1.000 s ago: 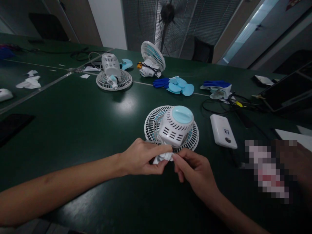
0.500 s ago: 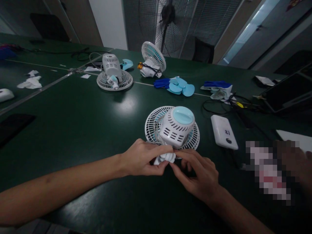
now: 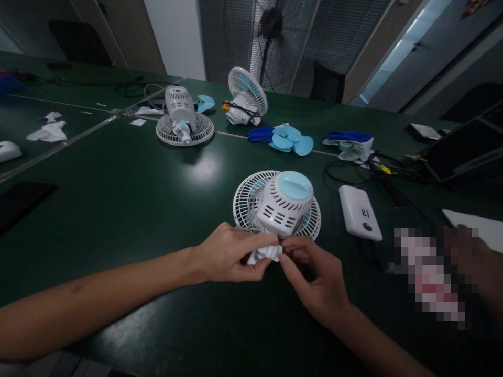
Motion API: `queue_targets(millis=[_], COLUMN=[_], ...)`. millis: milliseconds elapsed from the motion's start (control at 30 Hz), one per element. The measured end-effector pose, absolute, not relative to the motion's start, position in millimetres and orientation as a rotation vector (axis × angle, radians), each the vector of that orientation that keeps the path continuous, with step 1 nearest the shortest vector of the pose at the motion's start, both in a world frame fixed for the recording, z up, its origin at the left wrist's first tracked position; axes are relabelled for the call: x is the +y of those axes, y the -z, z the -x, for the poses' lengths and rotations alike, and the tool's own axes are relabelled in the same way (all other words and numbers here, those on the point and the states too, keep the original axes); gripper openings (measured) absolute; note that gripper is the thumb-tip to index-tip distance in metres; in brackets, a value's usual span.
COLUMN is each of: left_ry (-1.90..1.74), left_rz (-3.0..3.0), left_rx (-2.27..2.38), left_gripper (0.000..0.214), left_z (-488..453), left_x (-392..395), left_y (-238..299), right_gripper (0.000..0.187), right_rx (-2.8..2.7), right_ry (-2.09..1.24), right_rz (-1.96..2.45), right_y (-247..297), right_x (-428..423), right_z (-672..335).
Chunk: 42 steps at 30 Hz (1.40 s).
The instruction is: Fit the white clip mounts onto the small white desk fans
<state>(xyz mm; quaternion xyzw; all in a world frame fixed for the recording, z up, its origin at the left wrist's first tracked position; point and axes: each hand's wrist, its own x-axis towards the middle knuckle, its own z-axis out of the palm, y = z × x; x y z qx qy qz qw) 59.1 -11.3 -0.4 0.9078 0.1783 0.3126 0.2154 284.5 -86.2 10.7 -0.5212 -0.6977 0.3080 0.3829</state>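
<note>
A small white fan with a light-blue cap lies grille-down on the green table in front of me. My left hand is closed around a small white part at the fan's near edge. My right hand pinches the same white part from the right, its fingertips touching it just below the motor housing.
Two more small fans stand farther back, with loose blue blades and blue gloves to their right. A white power bank and black cables lie right of my fan. A laptop sits far right.
My right hand's fingers shifted slightly on the white part, curling in closer. My left hand and the fan stayed put.
</note>
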Motion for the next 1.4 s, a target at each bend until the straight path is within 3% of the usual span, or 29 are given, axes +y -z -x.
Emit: queue_targets(millis=[133,267,467,600,700,767,900,967,1033,1200,1300,1400], left_ry=[-0.883,-0.858,-0.878,-0.868,-0.873,-0.866,-0.859,-0.883,-0.887,-0.878,-0.882,-0.877], left_rz=[-2.499,-2.488,-2.502,-2.529,-2.532,-2.525,-2.496,-2.492,-2.493,-2.494,-2.507,-2.522], left_rx=[0.473,0.477,0.465,0.487,0.482,0.482,0.476,0.474,0.484,0.486,0.479,0.464], left_gripper=[0.034,0.036,0.031,0.032,0.034,0.034,0.032,0.035,0.036,0.035,0.034,0.034], left_z=[-59,-59,-59,-60,-59,-59,-59,-59,-59,-59,-59,-59], left_x=[-11,-11,-11,-11,-11,-11,-12,-12,-12,-11,-11,-11], left_y=[0,0,0,1,1,1,-1,-1,0,2,1,0], right_gripper=[0.029,0.019,0.010,0.039,0.047,0.043,0.012,0.029,0.032,0.020,0.006,0.038], right_rx=[-2.096,-2.102,-1.846,-1.524,-1.323,-1.380,-1.842,-1.970,-2.013,-2.030,-1.914,-1.608], right_ry=[-0.210,-0.187,-0.730,-1.351,-1.653,-1.529,-0.639,-0.376,-0.300,-0.229,-0.485,-1.122], right_rz=[1.187,1.158,1.236,1.308,1.314,1.345,1.309,1.273,1.250,1.191,1.264,1.395], right_y=[-8,-5,-5,-13,-17,-17,-12,-9,-7,-7,-12,-18], right_x=[-86,-85,-85,-83,-84,-86,-90,-90,-89,-89,-89,-89], right_z=[-292,-292,-288,-281,-276,-276,-282,-285,-287,-287,-283,-276])
